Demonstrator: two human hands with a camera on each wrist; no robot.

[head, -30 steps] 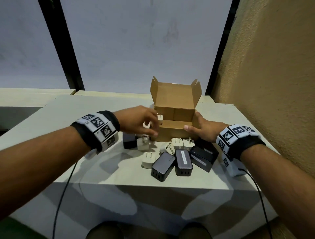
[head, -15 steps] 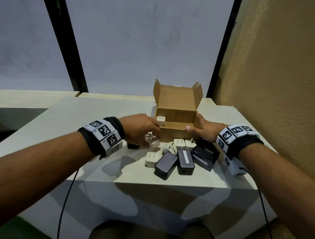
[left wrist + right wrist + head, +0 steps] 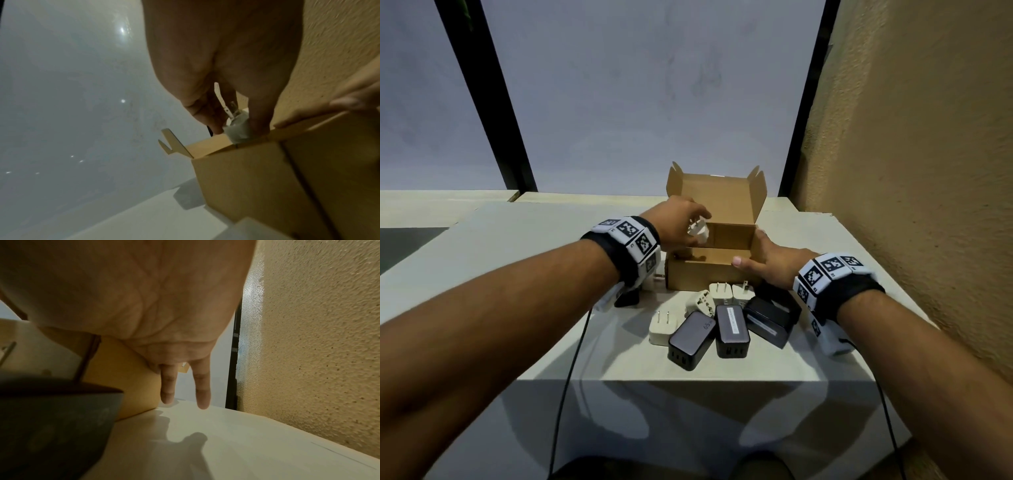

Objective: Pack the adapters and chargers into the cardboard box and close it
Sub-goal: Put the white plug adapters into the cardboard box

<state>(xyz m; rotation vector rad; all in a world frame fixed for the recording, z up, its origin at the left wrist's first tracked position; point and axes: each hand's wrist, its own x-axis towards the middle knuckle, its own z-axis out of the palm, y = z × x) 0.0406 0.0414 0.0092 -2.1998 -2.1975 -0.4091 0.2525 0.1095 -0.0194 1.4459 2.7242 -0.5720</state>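
Fingers of the left hand [image 3: 674, 224] pinch one white adapter [image 3: 699, 233] over the open cardboard box [image 3: 702, 274] on the table [image 3: 524, 246]. In front of it lie four more white adapters [image 3: 663, 328] and, as far as the cluster shows, four black chargers [image 3: 692, 339]. The right hand [image 3: 770, 262], fingers straight, braces the box's right wall.
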